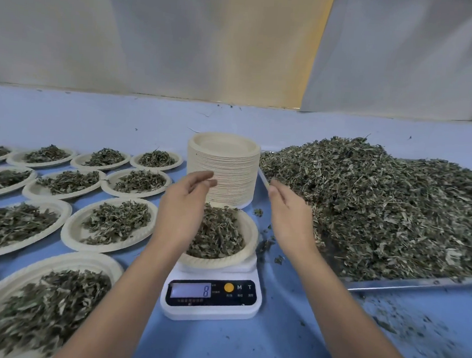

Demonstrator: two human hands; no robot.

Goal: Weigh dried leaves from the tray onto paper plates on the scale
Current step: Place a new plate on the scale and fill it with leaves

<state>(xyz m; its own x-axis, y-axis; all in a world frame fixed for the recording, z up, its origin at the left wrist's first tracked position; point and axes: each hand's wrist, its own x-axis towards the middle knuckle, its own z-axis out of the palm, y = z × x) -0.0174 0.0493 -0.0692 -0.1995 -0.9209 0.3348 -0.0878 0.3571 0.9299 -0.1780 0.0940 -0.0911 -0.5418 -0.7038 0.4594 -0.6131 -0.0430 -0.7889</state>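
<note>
The left hand [181,211] was over the leafy plate [249,235] on the scale [209,311] (it showed 8), the right hand [289,213] beside the tray [406,284], both apart with loose, open fingers.

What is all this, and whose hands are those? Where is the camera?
There is no machine, just a person working. The camera sits on their head and looks down, so you see their own arms. The left hand hovers over a paper plate of dried leaves standing on a small white scale; its screen shows 8. The right hand is raised between that plate and a metal tray bearing a big leaf pile. Both hands look relaxed; the fingers seem to hold nothing. Behind the scale stands a stack of empty plates. On the left, many filled plates lie on the blue table.
</note>
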